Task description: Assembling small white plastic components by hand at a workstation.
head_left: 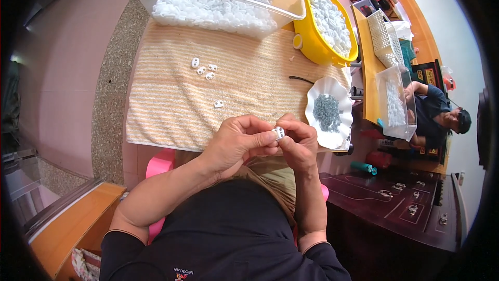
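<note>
Between my two hands, close to the near edge of the towel, is a small white two-hole plastic piece that looks like a cord lock. My left hand pinches it from the left with thumb and forefinger. From the other side, my right hand grips it with thumb and fingertips. Part of it is hidden by the fingers. One similar white piece lies just beyond my left hand, and several more are grouped farther off. To the right of my hands, a white scalloped dish holds a heap of small grey metal parts, perhaps springs.
A striped towel covers the table. At its far side stand a clear plastic bin and a yellow tub, both full of white pieces. A thin black rod lies near the dish. Another person works at right over a clear box.
</note>
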A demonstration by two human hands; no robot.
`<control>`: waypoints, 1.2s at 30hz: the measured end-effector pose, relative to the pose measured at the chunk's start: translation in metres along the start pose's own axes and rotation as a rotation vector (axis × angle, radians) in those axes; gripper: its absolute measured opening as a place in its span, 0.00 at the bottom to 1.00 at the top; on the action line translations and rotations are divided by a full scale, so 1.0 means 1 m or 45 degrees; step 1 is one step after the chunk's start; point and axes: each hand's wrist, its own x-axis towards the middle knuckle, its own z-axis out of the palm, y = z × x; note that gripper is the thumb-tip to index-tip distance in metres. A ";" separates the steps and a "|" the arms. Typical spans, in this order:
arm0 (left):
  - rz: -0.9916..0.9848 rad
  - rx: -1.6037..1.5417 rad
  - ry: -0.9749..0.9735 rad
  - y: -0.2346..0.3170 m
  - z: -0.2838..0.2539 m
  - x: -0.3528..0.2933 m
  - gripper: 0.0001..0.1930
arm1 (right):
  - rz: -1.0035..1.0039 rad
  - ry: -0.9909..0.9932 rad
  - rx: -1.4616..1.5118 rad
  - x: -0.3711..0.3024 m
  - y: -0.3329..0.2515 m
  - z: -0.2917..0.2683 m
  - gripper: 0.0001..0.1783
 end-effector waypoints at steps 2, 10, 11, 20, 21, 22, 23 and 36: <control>0.002 -0.004 -0.065 -0.001 0.000 0.001 0.06 | -0.031 0.015 0.008 0.000 0.001 0.003 0.16; -0.014 0.004 -0.135 0.000 0.002 -0.002 0.05 | -0.032 -0.043 -0.020 -0.001 -0.004 0.002 0.19; 0.001 0.009 -0.149 -0.001 0.002 -0.002 0.05 | -0.059 -0.068 -0.025 -0.001 -0.004 0.003 0.19; 0.037 0.068 -0.147 0.002 0.007 -0.008 0.05 | -0.099 -0.052 -0.045 -0.004 -0.008 0.010 0.17; 0.039 0.070 -0.150 0.000 0.005 -0.007 0.05 | -0.119 -0.068 -0.097 -0.005 -0.008 0.008 0.17; 0.054 0.084 -0.167 -0.002 0.003 -0.006 0.05 | -0.123 -0.069 -0.100 -0.004 -0.008 0.007 0.17; 0.068 0.099 -0.184 -0.003 0.002 -0.006 0.05 | -0.149 -0.100 -0.139 -0.004 -0.009 0.007 0.16; 0.034 -0.024 -0.112 -0.004 0.001 0.000 0.04 | -0.135 -0.010 -0.591 0.010 -0.043 0.008 0.07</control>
